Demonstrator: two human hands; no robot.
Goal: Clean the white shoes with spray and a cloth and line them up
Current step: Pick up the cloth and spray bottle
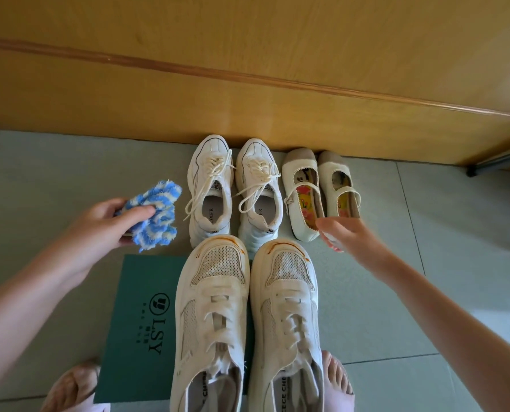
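Shoes stand in three pairs on the floor [426, 218], all with their long axes running straight away from the person, toes ahead and heels back. The laced pair [212, 185] and the flats [302, 200] sit side by side with their toes against the wooden panel [247, 99]. The mesh pair [215, 307] is nearest the person, partly on a green box [134, 322], its toe caps marked orange-brown.

The left hand [99, 224] clutches the bunched cloth [154, 215], just left of the laced pair. The right hand [345, 233] is empty, fingers loosely extended, at the heel of the nearer flat. It is blurred, so contact cannot be confirmed.

Assessment: the flats lie ahead and to the right, heels toward the right hand, which is much the nearer. The left hand is separated from them by the laced pair. A heel-end grasp by the right hand looks the direct approach. No spray is in view.
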